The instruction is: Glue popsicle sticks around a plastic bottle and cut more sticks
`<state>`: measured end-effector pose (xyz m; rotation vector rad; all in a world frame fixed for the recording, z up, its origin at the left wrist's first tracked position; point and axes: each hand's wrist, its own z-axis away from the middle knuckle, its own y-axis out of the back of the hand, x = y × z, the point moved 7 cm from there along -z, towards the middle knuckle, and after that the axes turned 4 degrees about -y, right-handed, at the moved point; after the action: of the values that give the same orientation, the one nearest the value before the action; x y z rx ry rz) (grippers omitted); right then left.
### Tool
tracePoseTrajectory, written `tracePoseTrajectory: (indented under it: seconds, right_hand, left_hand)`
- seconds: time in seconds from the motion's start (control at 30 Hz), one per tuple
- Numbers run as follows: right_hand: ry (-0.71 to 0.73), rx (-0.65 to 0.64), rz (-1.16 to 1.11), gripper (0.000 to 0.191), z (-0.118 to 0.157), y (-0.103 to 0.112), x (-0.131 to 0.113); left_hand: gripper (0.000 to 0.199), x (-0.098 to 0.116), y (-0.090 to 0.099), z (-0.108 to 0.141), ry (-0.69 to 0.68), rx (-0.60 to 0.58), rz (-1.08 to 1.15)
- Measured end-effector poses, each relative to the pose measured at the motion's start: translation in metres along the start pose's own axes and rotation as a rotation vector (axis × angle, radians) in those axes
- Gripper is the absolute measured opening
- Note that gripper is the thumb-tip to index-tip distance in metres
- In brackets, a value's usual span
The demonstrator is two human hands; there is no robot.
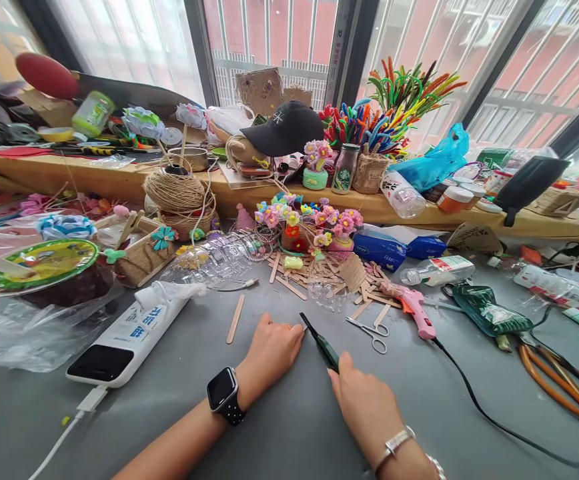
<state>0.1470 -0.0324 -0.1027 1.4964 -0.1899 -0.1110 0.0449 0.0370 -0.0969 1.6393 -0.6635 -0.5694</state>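
My left hand (273,345), below a wrist with a black smartwatch, rests low on the grey table with its fingers closed together. Whatever is between its fingertips is too small or hidden to make out. My right hand (367,408) is wrapped round a dark green utility knife (325,348). The knife slants up and left, its dark tip close beside my left fingertips. A flat popsicle stick (235,319) lies apart to the left of my left hand. Small silver scissors (371,332) lie open to the right of the knife.
A pile of popsicle sticks (319,273) lies beyond my hands. On the right are a pink glue gun (416,310) with a black cord and orange-handled scissors (559,387). A phone (102,363) on a cable lies left. Craft flowers (289,217) and a crowded wooden ledge (249,193) stand behind.
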Motion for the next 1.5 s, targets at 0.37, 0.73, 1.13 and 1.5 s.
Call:
tracePoseTrajectory:
  seconds: [0.37,0.73,1.13,1.5]
  right_hand:
    - [0.011,-0.055,0.034,0.01,-0.013,0.007,-0.008]
    - [0.042,-0.096,0.027,0.014,-0.012,0.001,-0.006]
    - [0.041,-0.079,0.039,0.017,-0.012,0.003,-0.008]
    - [0.043,-0.054,0.071,0.014,0.003,-0.001,0.002]
  left_hand:
    - [0.025,0.001,0.002,-0.001,-0.028,-0.008,0.022]
    - [0.025,0.002,-0.003,-0.004,-0.115,-0.061,-0.005]
    - [0.027,0.002,0.0,-0.003,-0.095,-0.031,0.041]
    - [0.029,0.0,0.0,-0.003,-0.08,-0.018,0.059]
